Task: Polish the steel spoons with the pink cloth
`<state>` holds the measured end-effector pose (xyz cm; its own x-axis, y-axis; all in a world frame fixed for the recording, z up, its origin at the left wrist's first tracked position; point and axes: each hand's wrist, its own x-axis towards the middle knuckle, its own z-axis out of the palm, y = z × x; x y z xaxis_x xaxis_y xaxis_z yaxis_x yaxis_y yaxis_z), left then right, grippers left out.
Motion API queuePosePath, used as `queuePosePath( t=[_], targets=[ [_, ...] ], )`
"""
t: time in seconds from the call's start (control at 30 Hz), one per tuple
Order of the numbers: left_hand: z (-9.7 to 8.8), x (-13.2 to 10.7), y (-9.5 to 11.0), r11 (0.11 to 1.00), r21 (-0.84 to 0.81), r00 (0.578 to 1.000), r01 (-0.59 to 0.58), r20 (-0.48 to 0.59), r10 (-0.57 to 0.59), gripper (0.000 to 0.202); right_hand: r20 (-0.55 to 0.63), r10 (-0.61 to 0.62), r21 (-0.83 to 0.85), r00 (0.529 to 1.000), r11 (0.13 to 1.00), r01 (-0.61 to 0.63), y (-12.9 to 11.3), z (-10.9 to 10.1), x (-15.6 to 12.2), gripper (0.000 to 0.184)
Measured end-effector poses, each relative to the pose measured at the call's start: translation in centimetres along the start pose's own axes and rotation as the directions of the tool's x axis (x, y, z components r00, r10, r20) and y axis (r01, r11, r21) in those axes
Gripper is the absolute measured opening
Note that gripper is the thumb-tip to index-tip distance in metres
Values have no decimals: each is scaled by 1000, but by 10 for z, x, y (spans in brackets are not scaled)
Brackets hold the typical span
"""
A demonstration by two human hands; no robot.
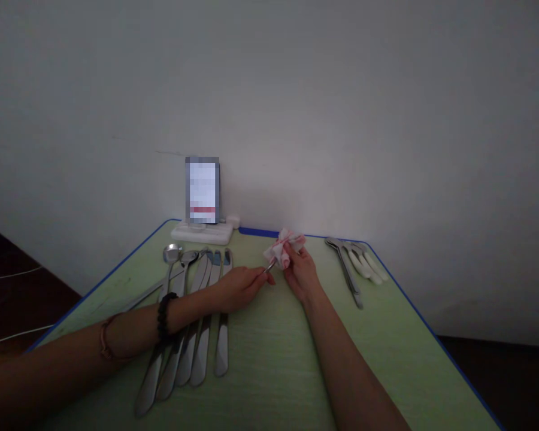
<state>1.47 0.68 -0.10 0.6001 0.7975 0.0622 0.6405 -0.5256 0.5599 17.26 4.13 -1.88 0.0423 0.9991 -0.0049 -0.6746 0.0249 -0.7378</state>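
Note:
My left hand (245, 288) is closed on the thin metal handle (270, 267) of a piece of cutlery. The far end of that piece is hidden inside a crumpled white-and-pink cloth (284, 246), so its kind cannot be made out. Pinched around the cloth is my right hand (302, 272), just to the right of the left one. Under and beside my left forearm lie several long metal pieces with their handles toward me, among them a round-bowled spoon (173, 254) and a fork (227, 258). My left arm covers part of them.
A green table (269, 371) with a blue edge stands against a pale wall. At its back left, a lit device (202, 190) leans upright on a white base (202, 233). On the right lie dark metal cutlery (348, 275) and several white-handled pieces (362, 267).

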Motion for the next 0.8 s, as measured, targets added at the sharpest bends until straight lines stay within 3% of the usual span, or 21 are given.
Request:
queuePosePath(
  t=[0.33,0.53,0.67,0.8],
  targets=[
    [2,1,-2,999,-34,1000,14,-13,-14,39,52,-30,-67,998,997,33,3,-3,0,21],
    [-1,0,1,998,-60,1000,21,13,-20,41,53,-15,-59,999,998,18,-3,-7,2,37],
    [-3,0,1,965,-256,998,58,52,-46,43,111,17,-73,994,997,-9,-7,-10,0,31],
    [-3,1,-4,845,-515,983,145,174,-63,49,210,-23,-80,977,996,40,-9,-7,-4,26]
  ],
)
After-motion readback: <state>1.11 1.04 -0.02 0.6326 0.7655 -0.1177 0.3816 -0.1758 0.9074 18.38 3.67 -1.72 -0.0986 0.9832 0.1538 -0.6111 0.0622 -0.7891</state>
